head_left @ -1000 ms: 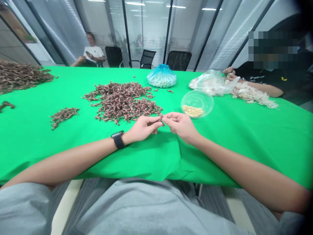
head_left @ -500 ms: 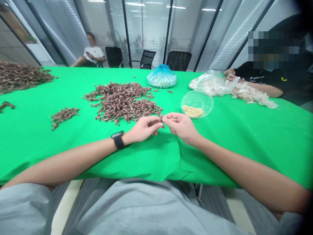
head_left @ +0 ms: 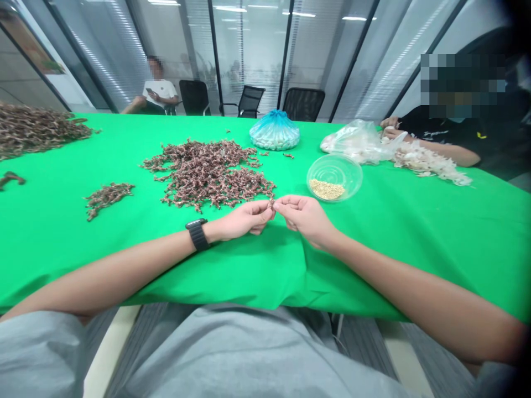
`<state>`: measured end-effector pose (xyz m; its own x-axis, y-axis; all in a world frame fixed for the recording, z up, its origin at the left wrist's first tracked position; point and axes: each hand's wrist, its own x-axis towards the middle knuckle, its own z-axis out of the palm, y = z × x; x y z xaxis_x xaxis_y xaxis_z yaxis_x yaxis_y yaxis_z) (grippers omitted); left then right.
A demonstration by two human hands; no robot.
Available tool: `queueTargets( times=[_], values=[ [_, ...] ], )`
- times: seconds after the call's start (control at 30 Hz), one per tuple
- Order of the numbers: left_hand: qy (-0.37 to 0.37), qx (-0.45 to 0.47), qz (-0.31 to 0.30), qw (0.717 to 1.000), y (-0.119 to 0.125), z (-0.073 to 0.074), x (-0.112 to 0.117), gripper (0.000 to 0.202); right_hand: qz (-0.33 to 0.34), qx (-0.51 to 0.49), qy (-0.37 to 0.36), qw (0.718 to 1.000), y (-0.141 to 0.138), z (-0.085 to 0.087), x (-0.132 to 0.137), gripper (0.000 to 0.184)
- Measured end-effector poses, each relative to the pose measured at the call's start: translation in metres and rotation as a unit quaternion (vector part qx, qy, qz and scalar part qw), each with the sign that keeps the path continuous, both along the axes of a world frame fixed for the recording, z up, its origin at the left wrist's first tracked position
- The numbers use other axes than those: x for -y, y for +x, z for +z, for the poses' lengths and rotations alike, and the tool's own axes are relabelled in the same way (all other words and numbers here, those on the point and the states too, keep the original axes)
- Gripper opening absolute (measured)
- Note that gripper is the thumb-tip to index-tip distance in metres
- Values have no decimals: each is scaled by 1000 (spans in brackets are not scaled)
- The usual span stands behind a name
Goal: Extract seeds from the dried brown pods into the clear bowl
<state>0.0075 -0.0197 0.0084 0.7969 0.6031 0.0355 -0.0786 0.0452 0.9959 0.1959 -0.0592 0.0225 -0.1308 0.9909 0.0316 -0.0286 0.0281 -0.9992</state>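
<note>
Fingertips meeting over the front of the table, my left hand (head_left: 248, 219) and my right hand (head_left: 305, 216) pinch one small dried brown piece (head_left: 271, 203) between them. It is twisted and knobbly; its exact kind is too small to make out. Just beyond my left hand spreads a heap of similar reddish-brown dried pieces (head_left: 211, 174). A clear round plastic bowl (head_left: 352, 179) stands beyond my right hand, with pale yellow bits (head_left: 327, 189) gathered at its near side. A smaller cluster of brown pieces (head_left: 108, 196) lies farther left. My left wrist wears a dark watch (head_left: 197, 233).
A green cloth (head_left: 415, 232) covers the table. A blue-topped bag of white pieces (head_left: 274, 131) stands at the back. To the right, a co-worker (head_left: 452, 132) handles things beside a clear bag (head_left: 352, 141) and pale flakes (head_left: 429, 161). A large brown pile (head_left: 35, 130) lies far left.
My hands have shifted slightly down and my left hand a little left, its fingers curled in closer. The small dried piece stays pinched between both hands.
</note>
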Motion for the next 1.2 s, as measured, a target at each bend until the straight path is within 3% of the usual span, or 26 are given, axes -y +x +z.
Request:
queueTargets(
  times=[0.17, 0.53, 0.97, 1.2],
  values=[
    [-48, -22, -5, 999, 1, 1, 0, 42, 3, -10, -11, 1000, -4, -2, 0, 48],
    [-66, -39, 26, 997, 4, 0, 0, 17, 11, -5, -27, 1000, -5, -2, 1, 53],
    [-78, 27, 23, 996, -2, 1, 0, 32, 14, -22, -28, 999, -2, -9, -3, 45],
    [-91, 50, 18, 994, -4, -4, -4, 26, 15, -17, -24, 999, -1, -7, -3, 45]
  ],
)
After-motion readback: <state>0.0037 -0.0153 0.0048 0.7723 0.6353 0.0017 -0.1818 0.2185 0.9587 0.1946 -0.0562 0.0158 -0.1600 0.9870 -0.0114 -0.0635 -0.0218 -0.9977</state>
